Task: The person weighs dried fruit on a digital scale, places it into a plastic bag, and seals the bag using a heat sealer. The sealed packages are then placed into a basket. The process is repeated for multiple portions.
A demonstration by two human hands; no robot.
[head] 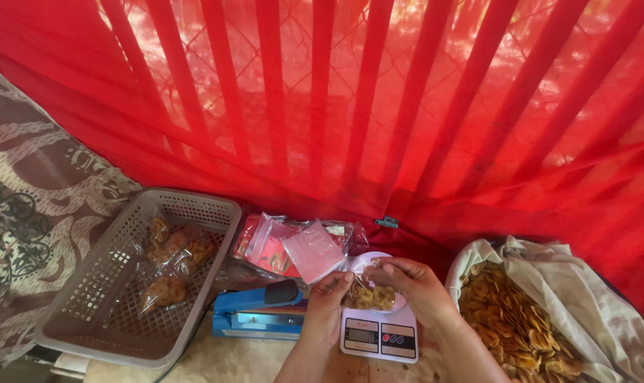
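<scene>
1. Holding a small clear bag of yellow banana chips (370, 295) between both hands, just above the white digital scale (379, 339).
2. Left hand (328, 298): fingers curled and pressed together, pinching the bag's left edge near its top.
3. Right hand (414, 282): fingers bent and closed over the bag's upper right side, thumb against the plastic; pinching it as well.
4. Bag hanging over the round white weighing pan (368, 261), partly hiding it; cannot tell whether bag and pan touch.
5. Blue impulse sealer (254, 315) lying just left of the scale, its dark handle end raised toward the left hand.
6. Pile of empty clear pouches and red-printed packets (293, 245) behind the sealer, against the red cloth.
7. Grey slotted plastic basket (95, 312) well to the left, holding several filled chip bags (171, 266) near its far side.
8. Large open sack (584, 298) on the right, lined with pale cloth, full of loose yellow chips (517, 323), just beside the right forearm.
9. Red netting and striped red fabric (379, 106) filling the whole background, with a wire mesh faintly showing through.
10. Patterned brown and cream cloth (31, 206) along the left edge, beside the basket.
11. Small teal clip (387, 222) sitting on the red cloth behind the scale.
</scene>
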